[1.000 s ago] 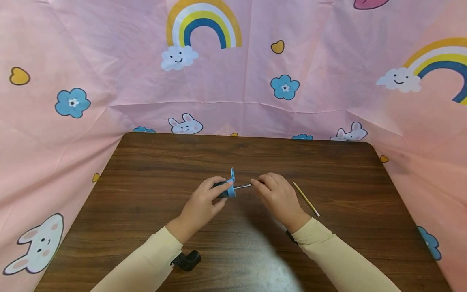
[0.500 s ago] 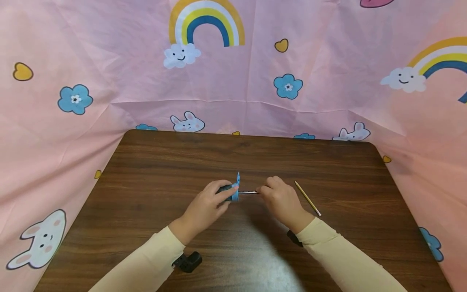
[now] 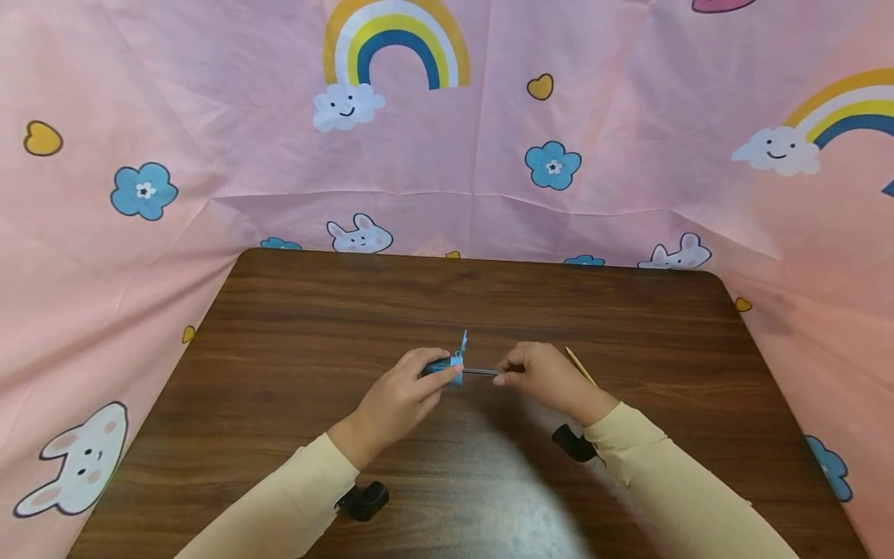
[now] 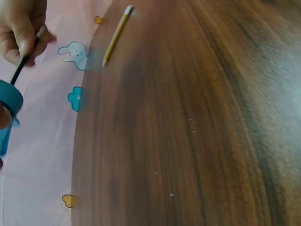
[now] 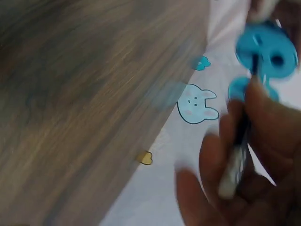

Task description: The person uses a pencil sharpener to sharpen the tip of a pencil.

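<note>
Seemingly light and stiff, the blue sharpener (image 5: 269, 44) sits in the left hand's (image 3: 400, 396) curled fingers; at its three o'clock the right hand (image 3: 548, 378) pinches the slimmer dark pencil (image 3: 482, 372), likely snappable, best held close in.

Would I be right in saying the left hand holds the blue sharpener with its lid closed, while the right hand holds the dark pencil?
Not quite: in the head view, the blue sharpener has its lid open; the rest is right.
</note>
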The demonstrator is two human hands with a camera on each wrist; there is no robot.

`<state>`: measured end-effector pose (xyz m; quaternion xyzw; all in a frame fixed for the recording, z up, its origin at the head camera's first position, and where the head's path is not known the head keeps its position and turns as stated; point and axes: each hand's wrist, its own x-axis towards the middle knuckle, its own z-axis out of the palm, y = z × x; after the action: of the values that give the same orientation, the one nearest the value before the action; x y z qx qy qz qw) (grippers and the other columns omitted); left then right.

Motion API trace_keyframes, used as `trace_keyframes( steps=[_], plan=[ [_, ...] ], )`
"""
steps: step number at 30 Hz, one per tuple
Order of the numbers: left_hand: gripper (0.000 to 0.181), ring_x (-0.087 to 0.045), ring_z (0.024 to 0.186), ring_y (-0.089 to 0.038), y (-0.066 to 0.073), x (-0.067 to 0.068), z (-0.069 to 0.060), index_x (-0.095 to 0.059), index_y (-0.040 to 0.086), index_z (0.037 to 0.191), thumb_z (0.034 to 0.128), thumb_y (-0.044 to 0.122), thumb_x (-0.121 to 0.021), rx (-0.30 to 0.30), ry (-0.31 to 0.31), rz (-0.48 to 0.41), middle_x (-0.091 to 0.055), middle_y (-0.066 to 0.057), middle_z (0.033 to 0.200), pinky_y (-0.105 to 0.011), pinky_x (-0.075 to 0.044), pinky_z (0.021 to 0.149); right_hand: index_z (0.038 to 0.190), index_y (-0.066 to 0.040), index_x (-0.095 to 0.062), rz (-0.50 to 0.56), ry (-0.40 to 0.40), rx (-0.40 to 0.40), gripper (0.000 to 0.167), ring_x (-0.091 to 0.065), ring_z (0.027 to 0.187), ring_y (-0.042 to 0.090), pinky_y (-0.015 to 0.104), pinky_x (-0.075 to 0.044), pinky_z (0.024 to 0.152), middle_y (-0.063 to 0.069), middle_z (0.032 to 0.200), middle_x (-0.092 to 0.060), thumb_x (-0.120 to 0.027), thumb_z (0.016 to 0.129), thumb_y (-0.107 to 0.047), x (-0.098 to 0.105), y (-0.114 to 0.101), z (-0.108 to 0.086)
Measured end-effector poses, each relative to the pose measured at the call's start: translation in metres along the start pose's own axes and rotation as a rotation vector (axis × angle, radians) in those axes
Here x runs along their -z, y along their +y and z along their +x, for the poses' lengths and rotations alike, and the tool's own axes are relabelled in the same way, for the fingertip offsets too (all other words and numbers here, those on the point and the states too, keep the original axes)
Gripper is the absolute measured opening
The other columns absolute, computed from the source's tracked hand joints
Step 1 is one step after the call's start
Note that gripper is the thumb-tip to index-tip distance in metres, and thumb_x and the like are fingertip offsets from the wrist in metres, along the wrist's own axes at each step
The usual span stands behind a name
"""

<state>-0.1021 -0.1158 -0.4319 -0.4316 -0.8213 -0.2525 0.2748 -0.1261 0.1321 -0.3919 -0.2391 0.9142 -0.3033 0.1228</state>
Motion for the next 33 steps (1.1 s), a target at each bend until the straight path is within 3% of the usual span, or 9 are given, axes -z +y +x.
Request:
trace_keyframes(
  steps=[4, 7, 11, 15, 18, 21, 25, 29, 33],
  plan=[
    [0.046, -0.061, 0.103, -0.028, 0.0, 0.001, 0.005, -0.07, 0.005, 0.118, 0.0738, -0.005, -0.079, 0.158, -0.012, -0.039, -0.06, -0.015, 0.114, -0.034, -0.057, 0.08, 0.111, -0.008, -0.072, -0.366, 0.342, 0.258, 0.034, -0.06, 0.09, 0.022, 0.035, -0.054, 0.075, 0.003, 0.096, -0.064, -0.08, 0.08, -0.018, -0.013, 0.0, -0.003],
    [0.048, -0.061, 0.103, -0.026, 0.002, 0.004, 0.008, -0.069, 0.006, 0.119, 0.0737, -0.006, -0.079, 0.26, -0.019, -0.073, -0.06, -0.013, 0.114, -0.035, -0.057, 0.08, 0.111, -0.006, -0.071, -0.49, 0.562, 0.441, 0.037, -0.061, 0.087, 0.023, 0.036, -0.054, 0.074, 0.008, 0.097, -0.063, -0.083, 0.076, -0.012, -0.022, 0.01, -0.003],
    [0.05, -0.063, 0.1, -0.024, 0.006, 0.006, 0.01, -0.069, 0.006, 0.12, 0.0722, -0.006, -0.081, 0.34, -0.037, -0.116, -0.06, -0.012, 0.114, -0.032, -0.058, 0.076, 0.104, -0.006, -0.071, -0.558, 0.683, 0.57, 0.019, -0.06, 0.079, 0.021, 0.034, -0.054, 0.067, 0.008, 0.092, -0.062, -0.072, 0.085, -0.006, -0.03, 0.021, -0.002],
    [0.051, -0.063, 0.1, -0.024, 0.009, 0.009, 0.01, -0.068, 0.005, 0.122, 0.0734, -0.005, -0.08, 0.369, -0.087, -0.143, -0.059, -0.012, 0.115, -0.031, -0.058, 0.077, 0.097, -0.005, -0.073, -0.6, 0.726, 0.639, 0.015, -0.051, 0.065, 0.017, 0.026, -0.045, 0.05, 0.005, 0.078, -0.056, -0.066, 0.085, 0.0, -0.033, 0.023, -0.002],
    [0.051, -0.062, 0.102, -0.026, 0.009, 0.009, 0.008, -0.067, 0.005, 0.122, 0.0732, -0.004, -0.081, 0.315, -0.103, -0.106, -0.059, -0.013, 0.116, -0.031, -0.058, 0.078, 0.089, -0.005, -0.074, -0.57, 0.692, 0.617, 0.014, -0.046, 0.06, 0.015, 0.022, -0.04, 0.044, 0.003, 0.071, -0.052, -0.074, 0.077, 0.002, -0.032, 0.018, -0.004],
    [0.05, -0.061, 0.104, -0.027, 0.007, 0.008, 0.005, -0.068, 0.005, 0.12, 0.072, -0.004, -0.081, 0.193, -0.089, -0.046, -0.06, -0.014, 0.115, -0.031, -0.057, 0.079, 0.08, -0.007, -0.073, -0.462, 0.562, 0.516, 0.013, -0.048, 0.059, 0.012, 0.02, -0.043, 0.046, -0.001, 0.068, -0.052, -0.082, 0.071, -0.003, -0.027, 0.01, -0.006],
    [0.049, -0.06, 0.104, -0.028, 0.004, 0.003, 0.001, -0.069, 0.005, 0.116, 0.0698, -0.007, -0.081, 0.031, -0.044, 0.008, -0.059, -0.016, 0.114, -0.029, -0.057, 0.081, 0.076, -0.01, -0.073, -0.151, 0.229, 0.259, 0.007, -0.05, 0.059, 0.005, 0.02, -0.044, 0.051, -0.005, 0.067, -0.058, -0.08, 0.078, -0.011, -0.015, 0.005, -0.006],
    [0.053, -0.059, 0.105, -0.028, 0.002, 0.0, -0.003, -0.068, 0.009, 0.115, 0.0668, -0.008, -0.083, -0.049, -0.031, 0.032, -0.057, -0.014, 0.114, -0.026, -0.056, 0.082, 0.078, -0.009, -0.074, 0.137, -0.049, -0.006, 0.008, -0.047, 0.059, 0.005, 0.022, -0.041, 0.052, -0.003, 0.069, -0.065, -0.073, 0.085, -0.011, -0.004, 0.005, -0.002],
    [0.052, -0.06, 0.105, -0.026, 0.001, -0.002, -0.005, -0.069, 0.009, 0.116, 0.0689, -0.005, -0.083, -0.008, -0.035, 0.007, -0.058, -0.013, 0.114, -0.027, -0.056, 0.083, 0.083, -0.008, -0.073, 0.032, -0.072, -0.001, 0.007, -0.047, 0.061, 0.007, 0.023, -0.042, 0.053, -0.004, 0.072, -0.063, -0.072, 0.087, -0.013, -0.003, 0.002, 0.0]
  ],
)
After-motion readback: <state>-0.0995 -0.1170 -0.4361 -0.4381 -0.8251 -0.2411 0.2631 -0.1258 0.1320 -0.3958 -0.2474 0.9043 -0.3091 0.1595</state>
